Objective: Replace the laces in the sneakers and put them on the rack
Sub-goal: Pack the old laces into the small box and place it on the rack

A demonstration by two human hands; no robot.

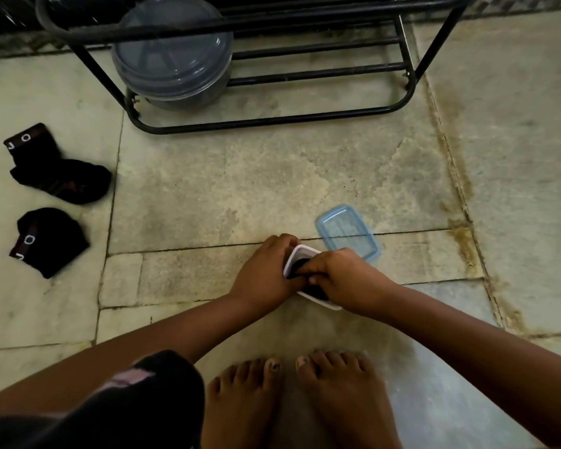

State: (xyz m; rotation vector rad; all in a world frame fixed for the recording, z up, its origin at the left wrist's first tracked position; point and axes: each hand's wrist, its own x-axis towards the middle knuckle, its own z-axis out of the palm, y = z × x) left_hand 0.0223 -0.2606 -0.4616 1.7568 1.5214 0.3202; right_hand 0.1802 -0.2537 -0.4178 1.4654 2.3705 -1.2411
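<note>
Crouching over a stone tile floor (272,176), a person reaches both bare arms down to one small white box (318,303) set just ahead of two bare feet (292,393). Counting what the head view shows: one white box, one clear blue lid (347,234) lying flat on the floor just beyond the box and touching or nearly touching its far corner, one black metal rack (272,119) at the top of the view, one round grey tub with a lid (172,56) sitting on the rack's lower bars, and two black socks (59,176) lying well apart from the box on the left, one above the other. No sneakers can be made out. Inside the box sits something dark (300,267), possibly the laces, though it is too dim and too covered to be sure. The left hand (266,270) is curled around the near left side of the box, fingers wrapped over its far rim. The right hand (340,277) lies across the top of the box, its fingertips bent down and pinching the dark bundle right at the opening, where the two thumbs nearly meet.
</note>
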